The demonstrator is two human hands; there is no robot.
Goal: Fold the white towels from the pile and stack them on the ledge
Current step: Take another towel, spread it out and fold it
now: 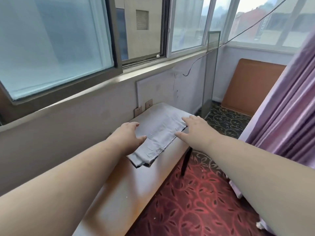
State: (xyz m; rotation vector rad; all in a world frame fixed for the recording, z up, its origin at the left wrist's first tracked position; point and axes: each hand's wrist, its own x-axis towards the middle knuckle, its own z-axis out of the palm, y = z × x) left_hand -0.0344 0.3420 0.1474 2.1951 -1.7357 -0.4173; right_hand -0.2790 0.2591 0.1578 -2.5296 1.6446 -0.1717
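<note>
A folded white towel (157,138) lies flat on a wooden table (117,193) under the window ledge (95,90). Darker cloth edges show beneath its near corner. My left hand (129,133) hovers at the towel's left edge, fingers spread and relaxed, thumb near the cloth. My right hand (191,129) rests on the towel's right edge with straight fingers. Neither hand grips anything. No pile of other towels is in view.
The table runs along the wall under a row of windows (56,46). A purple curtain (289,106) hangs at the right. Red patterned carpet (196,201) covers the floor. A brown board (254,87) and a framed screen (209,74) lean in the far corner.
</note>
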